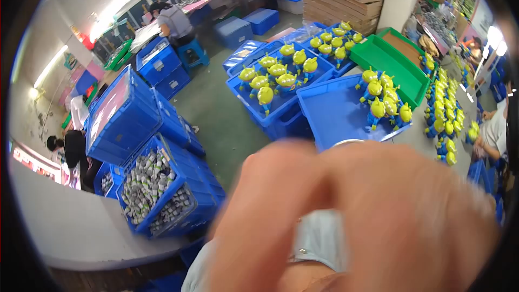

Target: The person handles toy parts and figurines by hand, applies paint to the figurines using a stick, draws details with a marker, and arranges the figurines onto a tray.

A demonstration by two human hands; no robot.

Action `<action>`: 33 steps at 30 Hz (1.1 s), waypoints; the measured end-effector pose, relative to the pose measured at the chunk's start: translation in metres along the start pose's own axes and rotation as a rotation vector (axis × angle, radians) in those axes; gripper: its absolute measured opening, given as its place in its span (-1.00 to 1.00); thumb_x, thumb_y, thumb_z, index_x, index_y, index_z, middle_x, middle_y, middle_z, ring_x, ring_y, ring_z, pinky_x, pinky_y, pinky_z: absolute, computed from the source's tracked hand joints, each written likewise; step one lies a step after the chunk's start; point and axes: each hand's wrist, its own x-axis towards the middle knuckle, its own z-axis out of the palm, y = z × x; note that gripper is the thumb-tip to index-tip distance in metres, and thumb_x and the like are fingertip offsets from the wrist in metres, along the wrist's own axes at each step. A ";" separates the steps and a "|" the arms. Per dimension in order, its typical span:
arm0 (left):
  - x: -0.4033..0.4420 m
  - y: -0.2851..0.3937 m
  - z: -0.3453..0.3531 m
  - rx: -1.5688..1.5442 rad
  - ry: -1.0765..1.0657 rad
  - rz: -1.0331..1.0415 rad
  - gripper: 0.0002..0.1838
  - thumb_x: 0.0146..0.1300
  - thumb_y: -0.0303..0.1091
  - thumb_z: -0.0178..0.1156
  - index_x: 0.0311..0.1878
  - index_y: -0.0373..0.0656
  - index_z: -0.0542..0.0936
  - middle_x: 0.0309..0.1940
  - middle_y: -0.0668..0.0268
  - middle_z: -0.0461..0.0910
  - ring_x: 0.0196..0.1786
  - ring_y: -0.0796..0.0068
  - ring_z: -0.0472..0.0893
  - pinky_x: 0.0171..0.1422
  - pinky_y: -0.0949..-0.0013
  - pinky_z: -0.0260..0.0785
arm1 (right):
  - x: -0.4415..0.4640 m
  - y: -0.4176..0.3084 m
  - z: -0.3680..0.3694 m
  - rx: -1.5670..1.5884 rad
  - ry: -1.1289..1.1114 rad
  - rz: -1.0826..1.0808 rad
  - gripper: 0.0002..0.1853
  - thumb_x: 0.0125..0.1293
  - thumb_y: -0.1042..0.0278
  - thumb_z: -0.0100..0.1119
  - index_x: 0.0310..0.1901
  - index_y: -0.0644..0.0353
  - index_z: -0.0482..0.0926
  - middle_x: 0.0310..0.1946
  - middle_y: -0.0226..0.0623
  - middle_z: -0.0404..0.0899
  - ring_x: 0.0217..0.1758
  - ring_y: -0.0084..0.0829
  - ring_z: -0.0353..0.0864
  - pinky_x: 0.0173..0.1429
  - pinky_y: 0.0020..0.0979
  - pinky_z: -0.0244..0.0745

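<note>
Both my hands are raised very close to the camera, large and blurred. My left hand (pixel 270 211) fills the lower middle, and my right hand (pixel 400 216) lies to the right of it. They meet or overlap near the top, with their fingers hidden or smeared, so anything held cannot be made out. Beyond them, a blue tray (pixel 330 113) holds several green-headed figures (pixel 386 97) at its right side. To its left, another blue tray (pixel 270 113) carries more such figures (pixel 277 70), standing upright.
A green tray (pixel 386 65) sits behind the blue trays. Figures (pixel 446 100) line a surface at right, near a co-worker's arm (pixel 489 148). Blue crates (pixel 127 116) and a bin of grey parts (pixel 146 186) stand left. A person (pixel 175 24) sits farther back.
</note>
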 end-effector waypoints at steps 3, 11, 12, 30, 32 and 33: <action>-0.024 0.009 -0.032 -0.040 0.093 0.043 -0.69 0.33 -0.24 0.05 0.08 -0.15 0.44 -0.04 0.24 0.55 -0.11 0.44 0.57 -0.12 0.38 0.40 | 0.027 0.033 0.009 0.491 -0.083 0.037 -0.45 0.42 -0.08 -0.28 0.13 0.22 0.43 0.07 -0.19 0.48 0.15 -0.29 0.39 0.21 -0.26 0.30; 0.017 -0.004 -0.060 -0.045 0.008 0.008 -0.74 0.36 -0.29 0.03 0.05 -0.13 0.44 -0.06 0.24 0.55 -0.12 0.42 0.57 -0.12 0.37 0.41 | 0.015 0.088 0.011 0.540 -0.197 0.176 -0.51 0.49 0.06 -0.26 0.00 0.33 0.54 -0.03 -0.10 0.52 0.04 -0.29 0.48 0.20 -0.33 0.30; 0.023 -0.001 -0.051 -0.066 0.002 -0.020 -0.74 0.36 -0.29 0.03 0.05 -0.13 0.44 -0.06 0.24 0.55 -0.13 0.42 0.57 -0.12 0.37 0.41 | 0.003 0.096 0.009 0.367 -0.145 0.184 -0.51 0.47 0.03 -0.24 -0.03 0.31 0.54 -0.13 -0.07 0.55 -0.07 -0.24 0.51 0.09 -0.32 0.37; 0.106 0.003 0.124 0.048 -0.132 -0.065 -0.68 0.30 -0.17 0.09 0.05 -0.10 0.47 -0.10 0.30 0.57 -0.16 0.51 0.56 -0.12 0.42 0.42 | -0.554 -0.066 -0.168 -1.991 1.009 1.271 -0.54 0.17 0.42 0.11 0.15 0.20 0.40 0.07 -0.09 0.44 0.17 -0.07 0.34 0.26 -0.17 0.23; 0.110 0.002 0.131 0.029 -0.102 -0.070 -0.68 0.31 -0.18 0.08 0.06 -0.10 0.46 -0.09 0.32 0.56 -0.16 0.52 0.56 -0.12 0.42 0.41 | -0.598 -0.080 -0.182 -1.890 0.885 1.409 -0.55 0.21 0.39 0.08 0.16 0.21 0.38 0.10 -0.10 0.42 0.18 -0.06 0.34 0.27 -0.17 0.22; 0.112 -0.001 0.133 0.011 -0.084 -0.068 -0.68 0.31 -0.18 0.08 0.05 -0.10 0.46 -0.09 0.32 0.56 -0.16 0.52 0.56 -0.12 0.42 0.41 | -0.601 -0.086 -0.187 -1.777 0.852 1.427 -0.55 0.21 0.38 0.08 0.16 0.20 0.38 0.09 -0.10 0.43 0.16 -0.05 0.35 0.25 -0.17 0.22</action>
